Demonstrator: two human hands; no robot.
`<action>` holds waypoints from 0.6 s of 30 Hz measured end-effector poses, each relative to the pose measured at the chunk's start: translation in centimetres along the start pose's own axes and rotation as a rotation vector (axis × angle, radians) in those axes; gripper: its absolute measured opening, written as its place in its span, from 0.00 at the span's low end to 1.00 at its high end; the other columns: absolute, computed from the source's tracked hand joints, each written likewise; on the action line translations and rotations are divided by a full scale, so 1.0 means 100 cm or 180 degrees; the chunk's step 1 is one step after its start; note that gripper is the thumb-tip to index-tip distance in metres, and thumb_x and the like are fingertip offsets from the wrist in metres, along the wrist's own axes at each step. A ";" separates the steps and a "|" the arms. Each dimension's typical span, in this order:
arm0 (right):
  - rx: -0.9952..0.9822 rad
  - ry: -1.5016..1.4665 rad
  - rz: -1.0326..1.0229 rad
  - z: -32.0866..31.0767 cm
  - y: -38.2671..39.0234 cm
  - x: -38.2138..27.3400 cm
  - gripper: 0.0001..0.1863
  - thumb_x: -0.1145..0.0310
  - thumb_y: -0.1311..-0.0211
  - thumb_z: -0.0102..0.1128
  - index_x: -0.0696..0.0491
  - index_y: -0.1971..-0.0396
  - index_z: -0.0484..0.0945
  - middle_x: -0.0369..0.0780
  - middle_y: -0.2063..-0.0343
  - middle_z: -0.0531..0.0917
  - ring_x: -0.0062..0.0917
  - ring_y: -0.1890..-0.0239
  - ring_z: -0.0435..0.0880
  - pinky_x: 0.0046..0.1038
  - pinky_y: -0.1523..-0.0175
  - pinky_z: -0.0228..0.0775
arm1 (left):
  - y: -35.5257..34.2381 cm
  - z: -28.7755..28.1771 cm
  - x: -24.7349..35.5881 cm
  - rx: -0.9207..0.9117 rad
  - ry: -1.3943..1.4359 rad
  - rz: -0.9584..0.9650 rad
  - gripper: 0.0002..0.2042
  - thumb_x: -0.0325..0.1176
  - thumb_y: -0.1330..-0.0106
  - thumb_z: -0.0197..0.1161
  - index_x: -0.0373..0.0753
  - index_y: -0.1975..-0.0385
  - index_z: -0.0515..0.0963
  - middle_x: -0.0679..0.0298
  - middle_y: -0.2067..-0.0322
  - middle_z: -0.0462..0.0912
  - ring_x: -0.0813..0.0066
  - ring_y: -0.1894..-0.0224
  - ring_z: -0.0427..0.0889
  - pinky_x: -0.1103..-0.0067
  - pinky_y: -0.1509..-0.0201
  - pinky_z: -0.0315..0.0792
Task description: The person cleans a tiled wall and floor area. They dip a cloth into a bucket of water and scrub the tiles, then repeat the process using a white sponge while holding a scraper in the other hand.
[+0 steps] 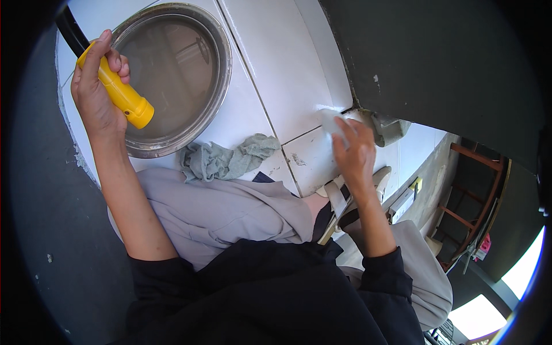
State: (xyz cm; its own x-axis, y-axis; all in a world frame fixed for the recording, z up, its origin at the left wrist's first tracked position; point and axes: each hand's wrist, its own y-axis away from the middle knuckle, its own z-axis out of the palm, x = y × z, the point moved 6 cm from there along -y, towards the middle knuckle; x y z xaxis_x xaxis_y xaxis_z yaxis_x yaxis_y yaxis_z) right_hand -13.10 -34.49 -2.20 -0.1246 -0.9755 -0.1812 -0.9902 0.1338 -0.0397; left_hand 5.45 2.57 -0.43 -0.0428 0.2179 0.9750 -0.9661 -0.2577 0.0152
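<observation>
My left hand is closed round a yellow cylindrical handle with a black shaft running out of its upper end. Beneath its lower end is a round metal basin of cloudy grey water. My right hand reaches over the white tiles with bent fingers, slightly smeared by motion. At its fingertips is a pale, blurred thing on the tile, whose kind I cannot make out. Between the basin and my knee lies a crumpled grey-green cloth. Dark smudges mark the tile near it.
A dark grey wall panel stands on the right, with a grey-green bundle at its foot. My sandalled foot rests on the tiles. Farther right is a reddish-brown frame. A dark surface borders the left side.
</observation>
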 end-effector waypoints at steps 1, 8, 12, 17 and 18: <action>-0.0044 0.0030 0.0226 -0.003 -0.005 0.008 0.19 0.73 0.49 0.63 0.50 0.53 0.81 0.48 0.57 0.78 0.40 0.58 0.77 0.37 0.55 0.74 | 0.000 0.001 0.001 0.0007 0.0009 0.0002 0.11 0.41 0.43 0.68 0.41 0.72 0.76 0.68 0.84 0.73 0.82 0.80 0.74 0.87 0.74 0.70; -0.0295 -0.0373 -0.0326 0.007 0.026 -0.054 0.19 0.73 0.49 0.63 0.50 0.53 0.81 0.48 0.57 0.79 0.40 0.58 0.77 0.37 0.53 0.73 | -0.002 0.000 0.002 0.0068 0.0053 0.0010 0.11 0.40 0.43 0.68 0.42 0.71 0.76 0.69 0.84 0.73 0.83 0.81 0.73 0.88 0.75 0.70; 0.0064 -0.0220 0.0150 0.000 -0.004 0.000 0.19 0.71 0.48 0.63 0.51 0.53 0.81 0.48 0.59 0.79 0.41 0.58 0.78 0.37 0.54 0.73 | -0.002 -0.003 0.001 0.0055 0.0014 -0.0005 0.10 0.40 0.42 0.68 0.41 0.71 0.76 0.69 0.84 0.73 0.83 0.81 0.73 0.88 0.75 0.70; 0.0112 -0.0394 -0.0049 0.010 0.016 -0.026 0.17 0.70 0.48 0.64 0.53 0.55 0.81 0.50 0.61 0.80 0.42 0.59 0.78 0.39 0.55 0.72 | -0.002 0.003 0.002 -0.0012 0.0091 0.0054 0.11 0.40 0.42 0.68 0.41 0.71 0.77 0.69 0.84 0.73 0.83 0.81 0.73 0.89 0.75 0.69; 0.0083 -0.0590 0.0103 0.011 0.017 -0.026 0.17 0.70 0.48 0.64 0.53 0.55 0.81 0.49 0.62 0.80 0.42 0.59 0.78 0.38 0.55 0.72 | -0.003 0.004 0.002 0.0002 0.0058 0.0060 0.11 0.40 0.42 0.68 0.41 0.71 0.77 0.69 0.84 0.73 0.83 0.81 0.73 0.88 0.75 0.69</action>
State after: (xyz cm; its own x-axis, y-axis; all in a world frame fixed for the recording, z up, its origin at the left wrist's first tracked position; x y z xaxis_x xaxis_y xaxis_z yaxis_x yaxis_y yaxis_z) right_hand -14.38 -31.50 -2.89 -0.1402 -0.9221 -0.3607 -0.9836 0.1714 -0.0559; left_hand 5.80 2.33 -0.17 -0.0658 0.2301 0.9709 -0.9649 -0.2626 -0.0031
